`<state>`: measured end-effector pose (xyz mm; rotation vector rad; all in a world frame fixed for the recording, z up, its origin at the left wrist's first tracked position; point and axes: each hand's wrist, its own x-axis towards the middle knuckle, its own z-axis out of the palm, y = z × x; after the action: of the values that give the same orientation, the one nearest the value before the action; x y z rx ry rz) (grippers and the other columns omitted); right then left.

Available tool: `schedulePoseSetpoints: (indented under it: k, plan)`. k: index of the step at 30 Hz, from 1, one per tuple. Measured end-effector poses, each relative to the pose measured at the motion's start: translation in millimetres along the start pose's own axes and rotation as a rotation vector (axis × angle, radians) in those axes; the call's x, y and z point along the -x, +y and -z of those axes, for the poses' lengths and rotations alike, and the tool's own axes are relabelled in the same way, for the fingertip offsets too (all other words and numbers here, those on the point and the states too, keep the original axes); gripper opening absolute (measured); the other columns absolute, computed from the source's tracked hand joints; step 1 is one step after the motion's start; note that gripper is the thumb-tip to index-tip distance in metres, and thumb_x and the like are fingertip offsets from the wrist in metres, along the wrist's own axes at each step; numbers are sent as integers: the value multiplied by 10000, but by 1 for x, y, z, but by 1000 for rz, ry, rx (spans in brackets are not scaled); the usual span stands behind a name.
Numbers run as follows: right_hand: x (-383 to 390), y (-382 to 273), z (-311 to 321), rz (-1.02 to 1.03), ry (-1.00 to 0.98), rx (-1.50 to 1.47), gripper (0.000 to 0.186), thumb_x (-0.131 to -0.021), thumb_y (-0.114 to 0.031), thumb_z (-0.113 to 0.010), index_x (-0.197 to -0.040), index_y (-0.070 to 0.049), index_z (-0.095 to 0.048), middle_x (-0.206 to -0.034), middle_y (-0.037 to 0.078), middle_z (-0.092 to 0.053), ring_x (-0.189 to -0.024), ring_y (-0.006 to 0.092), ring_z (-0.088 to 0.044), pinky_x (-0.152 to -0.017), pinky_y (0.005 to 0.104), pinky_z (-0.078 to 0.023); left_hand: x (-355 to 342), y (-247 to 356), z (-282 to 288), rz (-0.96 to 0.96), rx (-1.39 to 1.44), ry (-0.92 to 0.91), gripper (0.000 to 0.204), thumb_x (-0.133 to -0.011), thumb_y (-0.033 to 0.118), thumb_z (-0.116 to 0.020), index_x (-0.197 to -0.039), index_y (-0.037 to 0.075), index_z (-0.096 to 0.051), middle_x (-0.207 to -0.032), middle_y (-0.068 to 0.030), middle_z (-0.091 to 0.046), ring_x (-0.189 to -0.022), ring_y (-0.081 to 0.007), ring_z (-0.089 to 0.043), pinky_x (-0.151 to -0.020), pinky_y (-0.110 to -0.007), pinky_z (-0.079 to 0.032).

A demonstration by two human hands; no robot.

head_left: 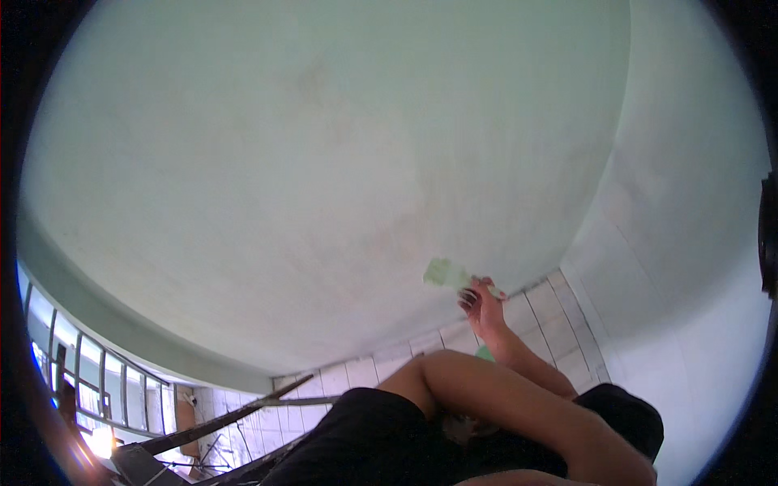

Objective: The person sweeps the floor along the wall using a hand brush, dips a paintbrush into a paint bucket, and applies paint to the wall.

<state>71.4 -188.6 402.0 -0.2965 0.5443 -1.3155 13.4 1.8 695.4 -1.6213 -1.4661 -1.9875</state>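
Note:
My right hand (483, 308) is closed around the handle of a flat paintbrush (444, 274). Pale green colour covers the brush's wide end, which points left, close to or against the pale green wall (365, 178). Whether it touches the wall, I cannot tell. Brownish, uneven patches mark the wall's lower middle. A bent bare limb, apparently my left arm, crosses low in front of me; my left hand does not show. Behind the right forearm, a bit of a light green object (485, 353) peeks out, mostly hidden.
A whitish side wall (681, 292) meets the green wall at the right. Light floor tiles (551, 316) run along its foot. At the lower left are a dark slanting bar (219, 424), a barred window (109, 381) and a bright light (103, 441).

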Motion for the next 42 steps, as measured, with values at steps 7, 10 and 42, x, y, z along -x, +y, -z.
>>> schedulePoseSetpoints:
  k: [7,10,42]
  plan:
    - [5,-6,-5,115,30,-38,179,-827,-120,-618,-883,-174,-456,-859,25,-592,-748,180,-612,-605,312,-500,123,71,-10,262,-588,424,202,-821,86,-584,-1005,23,-635,-1010,-150,-549,-913,-298,-558,-829,-395,-422]
    - [5,-5,0,145,69,-42,188,-826,-117,-624,-896,-170,-459,-854,25,-598,-733,192,-625,-612,317,-518,182,120,-25,453,-980,634,219,-780,10,-598,-996,22,-629,-995,-152,-591,-907,-298,-583,-794,-391,-453]
    - [-109,-45,-202,764,-122,-206,229,-851,-86,-589,-994,-42,-416,-975,118,-542,-883,215,-596,-795,362,-541,322,431,22,788,-3062,13,460,-721,203,-656,-463,138,-281,-463,1,-323,-473,-170,-331,-622,-296,-280]
